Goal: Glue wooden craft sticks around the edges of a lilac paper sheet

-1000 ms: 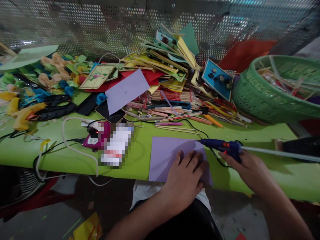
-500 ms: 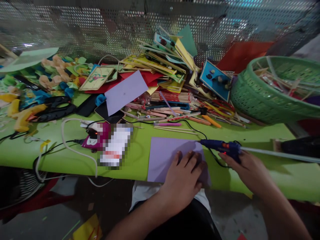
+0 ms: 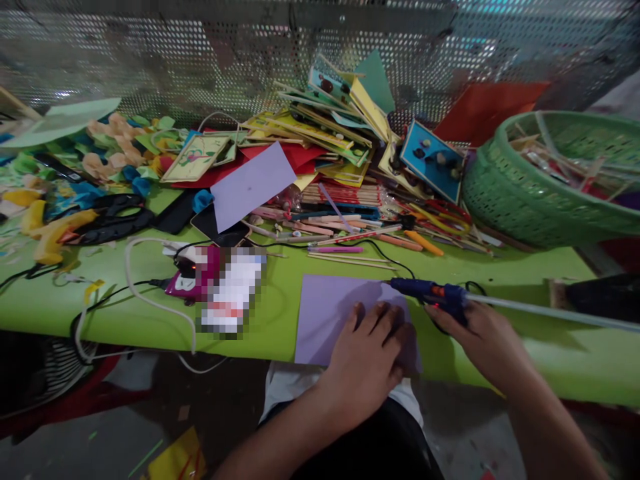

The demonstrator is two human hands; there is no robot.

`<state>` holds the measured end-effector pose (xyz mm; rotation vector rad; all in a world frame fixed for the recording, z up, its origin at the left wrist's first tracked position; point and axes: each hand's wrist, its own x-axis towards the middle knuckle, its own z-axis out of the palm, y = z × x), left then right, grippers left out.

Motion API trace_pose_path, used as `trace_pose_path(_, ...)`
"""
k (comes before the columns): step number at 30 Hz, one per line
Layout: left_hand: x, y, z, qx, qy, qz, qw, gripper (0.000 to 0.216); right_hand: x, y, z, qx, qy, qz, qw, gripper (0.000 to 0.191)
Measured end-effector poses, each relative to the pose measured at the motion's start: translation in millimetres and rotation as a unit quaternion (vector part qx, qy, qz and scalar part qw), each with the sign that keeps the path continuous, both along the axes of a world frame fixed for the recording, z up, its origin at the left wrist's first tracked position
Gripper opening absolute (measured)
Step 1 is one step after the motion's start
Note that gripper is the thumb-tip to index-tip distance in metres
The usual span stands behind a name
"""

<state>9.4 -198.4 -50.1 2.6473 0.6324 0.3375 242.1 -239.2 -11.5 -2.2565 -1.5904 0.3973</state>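
A sheet of purple paper (image 3: 320,313) lies at the front edge of the green table (image 3: 280,327). My left hand (image 3: 367,350) rests flat on its right part, fingers spread. Wrapped around the handle of a blue glue gun (image 3: 433,297) is my right hand (image 3: 483,333), just right of the sheet. The gun's nozzle points left, over the top right edge of the paper. From its back a long pale glue stick (image 3: 545,310) sticks out to the right, and a small red light glows near the trigger.
Behind the paper lie thin wooden sticks (image 3: 350,260), colored pencils (image 3: 400,243) and a heap of decorated cards (image 3: 320,127). A green basket (image 3: 530,193) stands at right. On the left are a phone (image 3: 235,290), a magenta power socket (image 3: 193,283) with cables, and black scissors (image 3: 115,217).
My right hand has moved the glue gun a little to the left, so its nozzle reaches further over the paper's top edge. My left hand has stayed in place.
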Motion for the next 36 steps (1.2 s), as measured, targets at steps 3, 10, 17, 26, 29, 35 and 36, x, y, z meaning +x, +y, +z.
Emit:
trace_pose_path(3,0,0,1.1,0.000,0.005,0.000,1.000,0.057,-2,2,1.3,0.002,-0.001,0.015,1.000,0.045)
trace_pose_path(10,0,2,0.6,-0.004,-0.006,0.001,1.000,0.056,13,-8,-1.4,0.010,-0.007,-0.012,1.000,0.045)
trace_pose_path(17,0,0,0.4,0.002,-0.001,-0.001,1.000,0.055,4,2,-0.5,-0.011,-0.003,0.017,1.000,0.042)
trace_pose_path(26,0,0,-0.9,-0.002,0.007,0.005,1.000,0.056,43,-26,-0.6,0.011,0.139,-0.130,0.982,0.054)
trace_pose_path(29,0,0,-3.7,0.008,0.003,0.006,1.000,0.057,59,-35,-3.7,0.071,0.280,-0.179,0.940,0.048)
trace_pose_path(35,1,3,-5.8,0.012,0.002,0.008,1.000,0.056,84,-35,2.5,0.078,0.309,-0.189,0.929,0.038)
trace_pose_path(36,1,4,-5.4,0.017,0.000,0.006,1.000,0.055,88,-33,3.6,0.067,0.304,-0.182,0.933,0.037)
